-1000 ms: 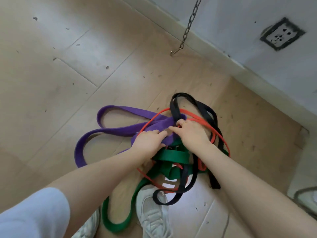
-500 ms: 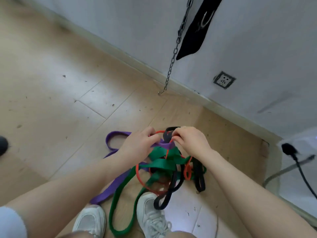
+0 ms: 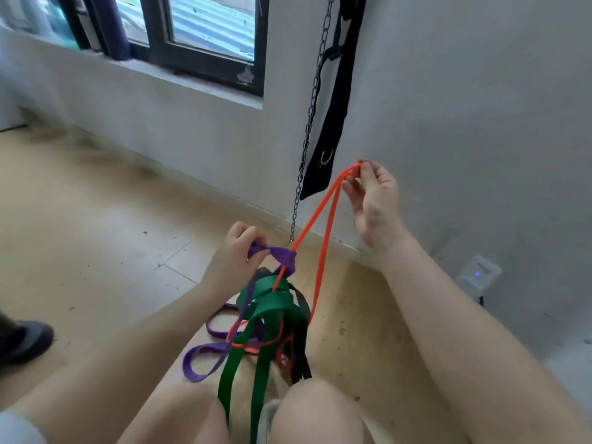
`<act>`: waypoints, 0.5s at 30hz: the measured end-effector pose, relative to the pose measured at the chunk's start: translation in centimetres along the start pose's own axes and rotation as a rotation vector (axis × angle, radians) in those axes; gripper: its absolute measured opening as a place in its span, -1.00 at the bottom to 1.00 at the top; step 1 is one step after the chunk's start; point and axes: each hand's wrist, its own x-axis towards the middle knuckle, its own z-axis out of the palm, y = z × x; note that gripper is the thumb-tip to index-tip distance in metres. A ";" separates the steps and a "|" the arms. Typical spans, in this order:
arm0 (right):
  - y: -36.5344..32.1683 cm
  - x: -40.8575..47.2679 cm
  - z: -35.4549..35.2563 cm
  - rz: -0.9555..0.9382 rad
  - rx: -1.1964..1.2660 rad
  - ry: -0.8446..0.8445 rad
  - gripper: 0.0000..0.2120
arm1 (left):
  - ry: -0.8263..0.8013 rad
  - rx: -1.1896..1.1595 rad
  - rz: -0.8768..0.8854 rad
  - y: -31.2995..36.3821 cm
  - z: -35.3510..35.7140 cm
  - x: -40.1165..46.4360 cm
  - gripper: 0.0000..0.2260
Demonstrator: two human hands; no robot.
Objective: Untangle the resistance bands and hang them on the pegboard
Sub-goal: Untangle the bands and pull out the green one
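A tangle of resistance bands hangs in front of me above the floor. My right hand (image 3: 373,193) pinches the top of the thin red band (image 3: 323,232) and holds it up near the wall. Lower and to the left, my left hand (image 3: 238,254) grips a fold of the purple band (image 3: 282,254). Under it dangle the wide green band (image 3: 256,341), a black band (image 3: 299,347) and purple loops, all knotted together with the red one. No pegboard is in view.
A metal chain with a hook (image 3: 307,133) and a black strap (image 3: 333,123) hang on the grey wall. A window (image 3: 198,36) is at the upper left, a dark shoe (image 3: 22,341) at the left edge, my knees at the bottom.
The bands have been lifted off the floor. My right hand rose with the red band, pulling it out of the tangle. The view tilted up toward the wall and window.
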 end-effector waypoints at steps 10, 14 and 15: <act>15.4 -1.8 -15.6 0.234 -1.369 -0.047 -0.84 | -0.309 0.252 -0.439 -8.4 6.2 -3.6 -0.93; 19.8 -0.8 -17.2 0.337 -1.305 0.109 -0.85 | -0.340 0.104 -0.576 -11.2 7.9 -2.0 -0.97; 20.6 0.0 -17.3 0.352 -1.287 0.155 -0.83 | -0.346 0.057 -0.613 -11.9 8.3 -1.7 -0.96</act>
